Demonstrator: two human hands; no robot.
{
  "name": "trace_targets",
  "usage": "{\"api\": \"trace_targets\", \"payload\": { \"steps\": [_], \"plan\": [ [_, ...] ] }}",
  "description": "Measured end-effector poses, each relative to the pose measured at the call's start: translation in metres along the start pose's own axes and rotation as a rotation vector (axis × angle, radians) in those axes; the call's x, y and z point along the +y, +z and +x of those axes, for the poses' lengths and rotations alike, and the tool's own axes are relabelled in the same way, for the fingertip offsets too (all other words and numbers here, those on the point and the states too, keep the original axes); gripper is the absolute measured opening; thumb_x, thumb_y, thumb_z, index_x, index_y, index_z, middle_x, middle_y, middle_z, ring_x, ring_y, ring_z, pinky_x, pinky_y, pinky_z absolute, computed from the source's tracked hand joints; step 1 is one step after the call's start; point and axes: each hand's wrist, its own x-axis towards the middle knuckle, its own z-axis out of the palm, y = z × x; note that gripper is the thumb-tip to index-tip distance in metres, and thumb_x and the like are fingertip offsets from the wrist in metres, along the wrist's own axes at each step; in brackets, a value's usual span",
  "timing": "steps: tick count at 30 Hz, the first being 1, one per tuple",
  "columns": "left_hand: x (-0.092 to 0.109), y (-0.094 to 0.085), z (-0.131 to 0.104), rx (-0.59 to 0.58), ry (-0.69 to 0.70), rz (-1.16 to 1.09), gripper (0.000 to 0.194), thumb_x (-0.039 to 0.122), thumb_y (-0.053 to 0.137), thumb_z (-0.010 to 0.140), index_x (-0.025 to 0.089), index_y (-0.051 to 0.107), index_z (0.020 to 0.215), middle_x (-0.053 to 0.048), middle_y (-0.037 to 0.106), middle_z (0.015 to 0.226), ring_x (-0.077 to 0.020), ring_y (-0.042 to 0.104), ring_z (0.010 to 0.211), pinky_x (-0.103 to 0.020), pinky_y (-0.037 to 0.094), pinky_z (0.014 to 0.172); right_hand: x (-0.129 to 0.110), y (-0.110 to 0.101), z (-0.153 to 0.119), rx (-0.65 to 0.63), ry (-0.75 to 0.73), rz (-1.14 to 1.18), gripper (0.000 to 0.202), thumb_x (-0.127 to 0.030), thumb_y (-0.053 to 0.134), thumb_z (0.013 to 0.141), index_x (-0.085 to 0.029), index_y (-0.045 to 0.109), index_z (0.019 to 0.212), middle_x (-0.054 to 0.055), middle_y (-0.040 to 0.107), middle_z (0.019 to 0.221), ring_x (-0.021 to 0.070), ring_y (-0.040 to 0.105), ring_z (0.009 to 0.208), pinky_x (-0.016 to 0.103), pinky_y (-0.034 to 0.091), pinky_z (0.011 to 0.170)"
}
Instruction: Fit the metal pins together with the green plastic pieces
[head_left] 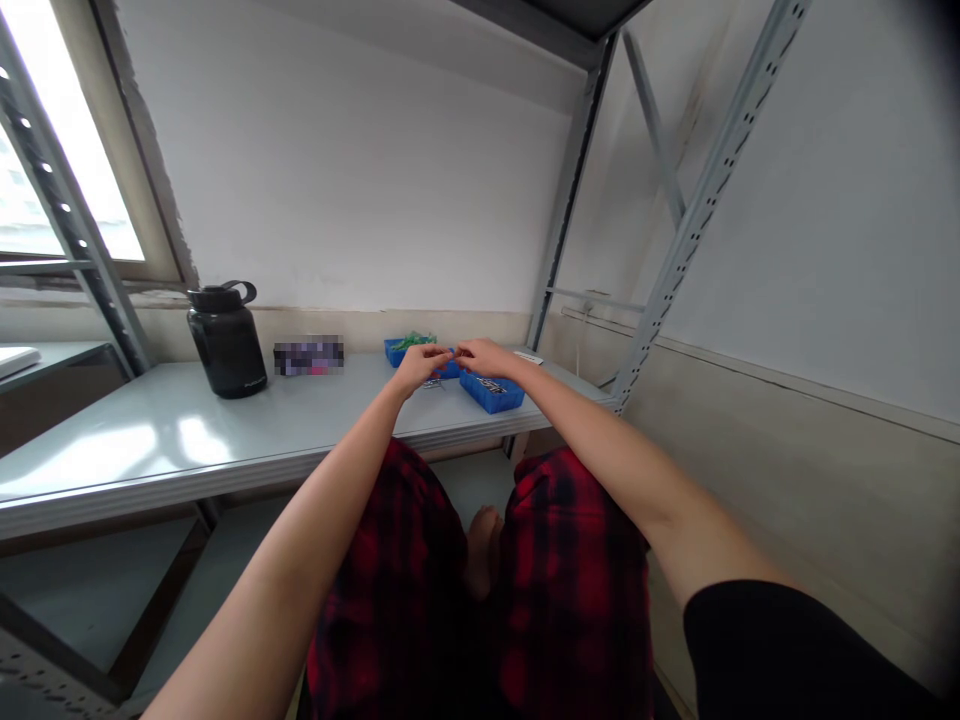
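Over the far part of the shelf, my left hand (421,366) and my right hand (482,358) meet with their fingertips close together. Both hands are closed in a pinch, and whatever sits between the fingers is too small to make out. Just below my right hand stands a blue bin (493,398) with small metallic pieces in it. Behind my left hand is another blue bin (393,351) holding green pieces (415,340). Part of a further blue bin (451,370) shows between the hands. A few small thin pieces (433,383) lie on the shelf under my left hand.
A large black bottle (227,340) stands on the left of the grey shelf (300,425), beside a blurred-out purple item (309,355). A white item (529,357) lies behind my right wrist. Metal uprights (712,215) frame the right end, with a wall behind.
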Motion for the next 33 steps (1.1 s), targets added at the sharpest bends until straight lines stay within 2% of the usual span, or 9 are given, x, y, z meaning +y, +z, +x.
{"api": "trace_targets", "payload": {
  "steps": [5,8,12,16,19,22,24,33],
  "plan": [
    [0.001,0.001,-0.002,-0.08,0.009,-0.035,0.026,0.036,0.075,0.076,0.013,0.073,0.089,-0.01,0.074,0.097,-0.0228,0.067,0.093,-0.028,0.053,0.07,0.002,0.004,-0.001,-0.021,0.011,0.091,0.015,-0.021,0.051,0.093,-0.016,0.065,0.091,0.005,0.072,0.09,0.0155,0.061,0.075,0.023,0.041,0.063],
    [0.0,0.001,0.0,-0.047,-0.009,-0.048,0.024,0.035,0.075,0.077,0.013,0.071,0.087,-0.011,0.074,0.098,-0.0231,0.068,0.093,-0.028,0.054,0.07,0.003,0.003,-0.001,-0.015,0.005,0.081,0.017,-0.023,0.05,0.095,-0.016,0.066,0.092,0.005,0.073,0.09,0.0155,0.062,0.076,0.023,0.042,0.064],
    [-0.003,0.002,0.004,-0.008,-0.055,-0.046,0.018,0.029,0.071,0.081,0.012,0.066,0.087,-0.011,0.073,0.092,-0.0191,0.069,0.081,-0.027,0.053,0.065,0.001,0.0,0.001,0.042,0.005,-0.01,0.019,-0.023,0.052,0.095,-0.016,0.068,0.103,0.005,0.073,0.095,0.0152,0.063,0.081,0.022,0.042,0.069],
    [-0.008,0.003,0.005,-0.065,-0.02,0.046,0.014,0.025,0.071,0.082,0.012,0.067,0.086,-0.007,0.07,0.08,-0.0152,0.065,0.069,-0.026,0.051,0.062,-0.004,-0.001,0.0,0.079,-0.029,-0.039,0.028,-0.024,0.05,0.097,-0.017,0.065,0.119,0.007,0.074,0.105,0.0175,0.064,0.089,0.024,0.043,0.074],
    [-0.009,0.003,0.005,-0.071,-0.001,0.113,0.02,0.023,0.074,0.079,0.012,0.068,0.095,-0.004,0.067,0.07,-0.0155,0.062,0.065,-0.025,0.047,0.058,-0.005,0.0,-0.001,0.062,-0.056,-0.05,0.032,-0.024,0.049,0.098,-0.017,0.063,0.126,0.009,0.073,0.111,0.0187,0.064,0.094,0.024,0.044,0.077],
    [-0.008,0.004,0.004,-0.064,-0.001,0.14,0.036,0.02,0.076,0.077,0.01,0.064,0.11,-0.001,0.064,0.064,-0.0156,0.06,0.061,-0.025,0.046,0.057,-0.004,0.001,-0.001,0.015,-0.067,-0.071,0.029,-0.022,0.049,0.097,-0.018,0.065,0.121,0.009,0.072,0.112,0.0189,0.064,0.092,0.024,0.044,0.076],
    [-0.007,0.004,0.004,-0.068,0.004,0.146,0.04,0.021,0.076,0.077,0.01,0.062,0.114,0.0,0.063,0.063,-0.0156,0.06,0.061,-0.025,0.046,0.057,-0.003,0.002,-0.001,-0.017,-0.065,-0.079,0.027,-0.021,0.049,0.097,-0.017,0.068,0.115,0.009,0.072,0.112,0.0189,0.064,0.091,0.024,0.043,0.075],
    [-0.01,0.003,0.006,-0.085,0.039,0.167,0.03,0.023,0.079,0.074,0.012,0.066,0.1,0.001,0.061,0.06,-0.0148,0.058,0.059,-0.025,0.046,0.055,0.002,0.002,0.001,-0.04,-0.033,-0.12,0.026,-0.023,0.049,0.096,-0.017,0.068,0.112,0.008,0.073,0.103,0.019,0.062,0.084,0.025,0.042,0.07]
  ]
}}
